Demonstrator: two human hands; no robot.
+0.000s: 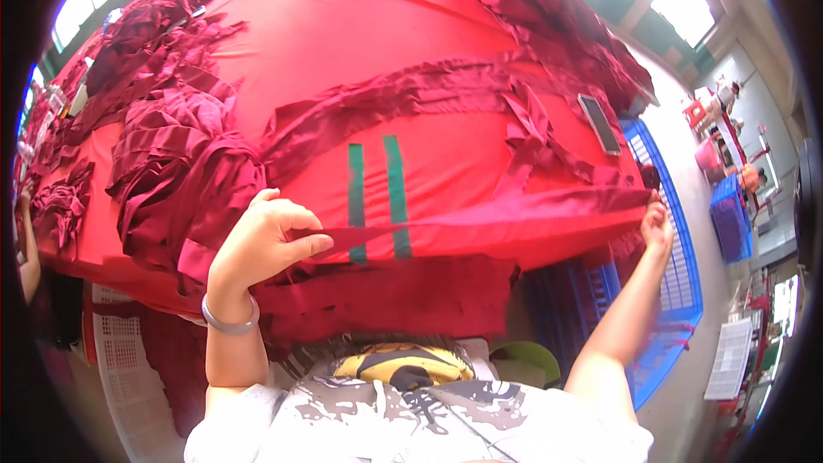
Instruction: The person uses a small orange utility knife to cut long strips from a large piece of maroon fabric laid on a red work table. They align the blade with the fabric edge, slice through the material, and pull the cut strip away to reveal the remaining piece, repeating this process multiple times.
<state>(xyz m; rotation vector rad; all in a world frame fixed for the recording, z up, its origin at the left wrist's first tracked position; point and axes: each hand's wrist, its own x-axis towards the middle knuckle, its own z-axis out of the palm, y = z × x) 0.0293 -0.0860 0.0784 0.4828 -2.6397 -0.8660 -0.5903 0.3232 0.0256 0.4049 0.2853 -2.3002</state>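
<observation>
A long dark red fabric strip (523, 209) stretches across the near side of the table between my two hands. My left hand (267, 238), a bangle at its wrist, is closed on the strip's narrow left end, between thumb and fingers. Far to the right, my right hand (657, 227) grips the other end near the table's right edge. Under the strip, two green tape lines (395, 193) mark the red table cover (343, 26). Beside my left hand rises a heap of dark red fabric (184, 180). Another dark red band (403, 90) lies curved beyond the tape.
A phone (599, 124) lies at the table's right side. Blue plastic crates (664, 291) stand below that edge, and a white crate (133, 386) is at lower left. More cloth piles (549, 17) cover the far right. Another person's arm (30, 249) shows at far left.
</observation>
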